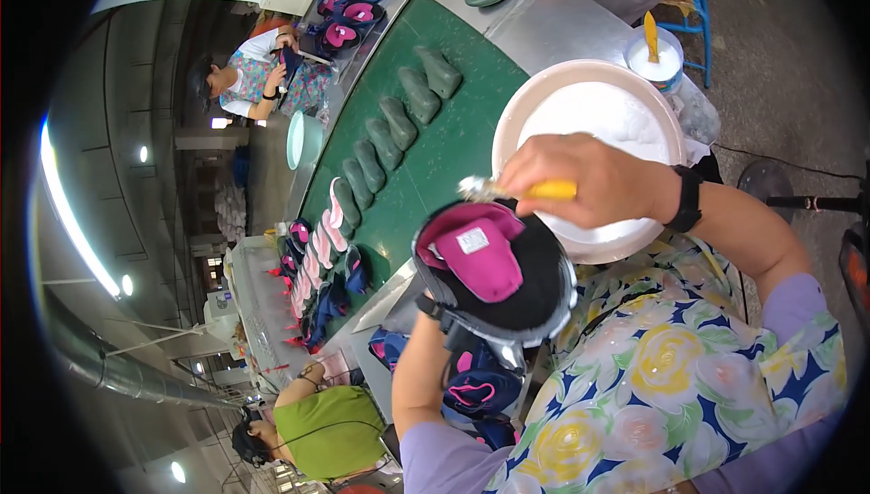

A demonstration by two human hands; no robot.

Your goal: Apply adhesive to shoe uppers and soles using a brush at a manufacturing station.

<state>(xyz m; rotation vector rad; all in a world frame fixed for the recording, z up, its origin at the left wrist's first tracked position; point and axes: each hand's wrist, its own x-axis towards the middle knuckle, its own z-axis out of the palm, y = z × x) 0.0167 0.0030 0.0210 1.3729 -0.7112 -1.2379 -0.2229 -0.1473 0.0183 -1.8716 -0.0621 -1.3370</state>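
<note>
My right hand [580,177] is closed round a glue brush [544,189] with a yellow handle and whitish bristles. The bristles are just above the far edge of a dark shoe upper [535,281]. This upper has a magenta tongue lining [485,267] with a white label, and whitish glue along its rim. My left hand [424,311] supports the upper from behind; its fingers are mostly hidden. Under my right hand stands a beige basin [509,113] of white glue [589,118].
A green conveyor belt [453,150] carries a row of dark green shoe lasts [390,122] and pink insoles [322,240]. Navy uppers [485,390] lie beside my left arm. A tub with a yellow-handled brush [651,36] stands right of the basin. Co-workers [258,77] work along the belt.
</note>
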